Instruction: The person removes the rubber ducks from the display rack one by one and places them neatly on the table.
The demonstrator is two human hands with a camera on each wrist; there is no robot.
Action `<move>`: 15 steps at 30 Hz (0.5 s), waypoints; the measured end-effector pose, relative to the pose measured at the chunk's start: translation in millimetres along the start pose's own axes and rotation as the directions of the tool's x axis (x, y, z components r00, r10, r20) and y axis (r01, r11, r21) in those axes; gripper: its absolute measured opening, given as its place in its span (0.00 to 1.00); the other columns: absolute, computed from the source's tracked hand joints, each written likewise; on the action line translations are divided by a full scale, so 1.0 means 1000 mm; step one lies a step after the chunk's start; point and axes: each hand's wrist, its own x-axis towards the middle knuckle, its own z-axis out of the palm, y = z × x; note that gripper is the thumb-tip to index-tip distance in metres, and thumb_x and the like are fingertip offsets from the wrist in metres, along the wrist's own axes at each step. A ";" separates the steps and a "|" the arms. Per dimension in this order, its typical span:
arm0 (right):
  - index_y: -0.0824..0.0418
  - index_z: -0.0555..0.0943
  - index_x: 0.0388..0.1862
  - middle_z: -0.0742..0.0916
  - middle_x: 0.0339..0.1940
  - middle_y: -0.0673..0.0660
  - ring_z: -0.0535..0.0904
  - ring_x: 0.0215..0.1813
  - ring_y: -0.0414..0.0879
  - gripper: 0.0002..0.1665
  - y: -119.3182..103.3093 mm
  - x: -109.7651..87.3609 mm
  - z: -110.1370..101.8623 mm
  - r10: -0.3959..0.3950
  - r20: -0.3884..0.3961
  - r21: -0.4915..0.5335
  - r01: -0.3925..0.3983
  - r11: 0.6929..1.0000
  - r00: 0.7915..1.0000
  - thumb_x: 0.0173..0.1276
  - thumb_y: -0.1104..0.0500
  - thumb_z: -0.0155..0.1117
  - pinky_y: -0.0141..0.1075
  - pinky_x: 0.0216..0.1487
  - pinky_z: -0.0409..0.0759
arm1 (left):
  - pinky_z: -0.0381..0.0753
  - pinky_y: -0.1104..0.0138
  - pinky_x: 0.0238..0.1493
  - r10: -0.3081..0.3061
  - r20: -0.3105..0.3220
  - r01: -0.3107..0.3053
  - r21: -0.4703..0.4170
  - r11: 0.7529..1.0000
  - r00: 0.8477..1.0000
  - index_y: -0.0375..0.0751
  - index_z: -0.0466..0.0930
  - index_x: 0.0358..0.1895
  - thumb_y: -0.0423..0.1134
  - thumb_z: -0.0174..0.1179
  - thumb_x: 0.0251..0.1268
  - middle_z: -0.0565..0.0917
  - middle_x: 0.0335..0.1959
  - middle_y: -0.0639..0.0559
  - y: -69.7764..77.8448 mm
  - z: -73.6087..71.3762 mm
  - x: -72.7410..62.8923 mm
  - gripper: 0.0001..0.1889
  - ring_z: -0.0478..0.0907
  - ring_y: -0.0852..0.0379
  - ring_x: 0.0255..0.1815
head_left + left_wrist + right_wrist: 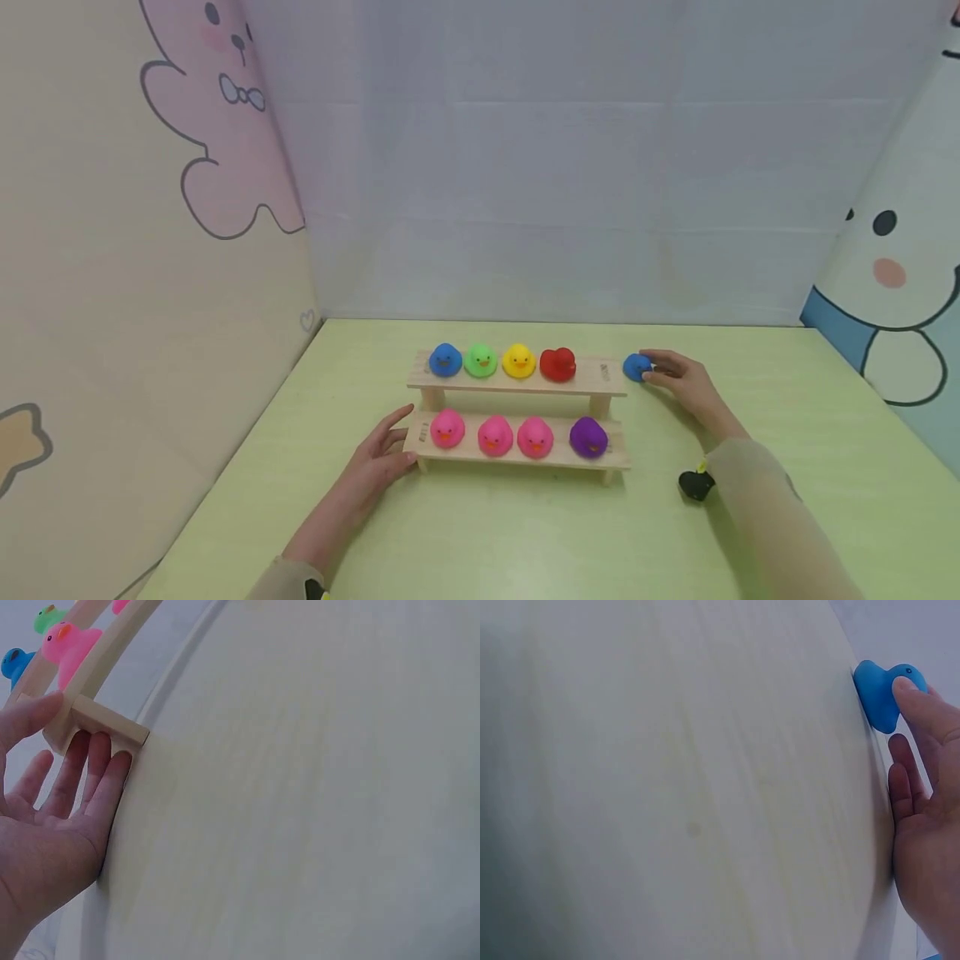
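Note:
A two-tier wooden rack (517,452) stands on the table with small rubber ducks on both shelves. My left hand (380,457) is at its left end; in the left wrist view, the thumb touches the shelf's end and the loosely extended fingers (96,761) rest against the end piece below. To the right of the upper shelf, my right hand (688,387) pinches a blue rubber duck (637,367) between thumb and fingers. That duck (881,694) is down at the table surface in the right wrist view, its head under the thumb.
The upper shelf carries blue (446,361), green (481,362), yellow (519,362) and red (557,365) ducks. On the lower shelf are pink ducks (495,437) and a purple duck (588,438). A pale curtain (555,208) hangs behind the table (525,533).

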 end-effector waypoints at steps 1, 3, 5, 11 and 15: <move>0.68 0.73 0.65 0.78 0.61 0.67 0.75 0.49 0.31 0.29 0.000 0.000 0.000 -0.001 -0.002 0.003 0.001 1.000 1.000 0.69 0.56 0.65 0.22 0.52 0.69 | 0.76 0.60 0.54 0.001 0.022 -0.001 -0.002 1.000 1.000 0.51 0.60 0.74 0.26 0.59 0.63 0.68 0.64 0.38 0.000 -0.001 0.001 0.37 0.74 0.47 0.57; 0.68 0.73 0.65 0.78 0.61 0.67 0.76 0.49 0.31 0.29 0.000 -0.001 0.002 -0.005 -0.007 0.012 0.005 1.000 1.000 0.69 0.57 0.65 0.22 0.52 0.69 | 0.77 0.58 0.54 0.006 0.043 -0.006 0.003 1.000 0.999 0.50 0.59 0.75 0.26 0.60 0.62 0.66 0.66 0.37 0.001 -0.003 0.003 0.38 0.74 0.47 0.57; 0.69 0.73 0.65 0.79 0.61 0.66 0.76 0.49 0.31 0.29 -0.001 -0.001 0.003 -0.007 -0.013 0.023 0.008 1.000 1.000 0.69 0.57 0.66 0.22 0.52 0.70 | 0.77 0.58 0.53 0.008 0.049 -0.009 0.016 1.000 0.999 0.49 0.59 0.75 0.27 0.61 0.62 0.66 0.66 0.38 0.001 -0.004 0.004 0.37 0.75 0.47 0.56; 0.68 0.74 0.64 0.79 0.60 0.66 0.76 0.49 0.32 0.28 -0.003 -0.002 0.003 0.001 -0.032 0.029 0.000 1.000 0.999 0.69 0.57 0.66 0.22 0.51 0.70 | 0.77 0.57 0.54 0.007 0.030 -0.007 0.013 1.000 1.000 0.48 0.60 0.75 0.28 0.61 0.63 0.66 0.66 0.37 -0.001 -0.003 0.004 0.36 0.74 0.47 0.58; 0.69 0.74 0.64 0.79 0.60 0.66 0.76 0.49 0.32 0.29 -0.004 -0.002 0.004 0.002 -0.033 0.034 -0.001 0.999 0.999 0.68 0.57 0.67 0.22 0.51 0.71 | 0.77 0.58 0.54 -0.001 0.014 0.001 0.006 1.000 1.000 0.49 0.61 0.75 0.27 0.60 0.64 0.67 0.66 0.37 -0.002 -0.002 0.004 0.36 0.73 0.47 0.59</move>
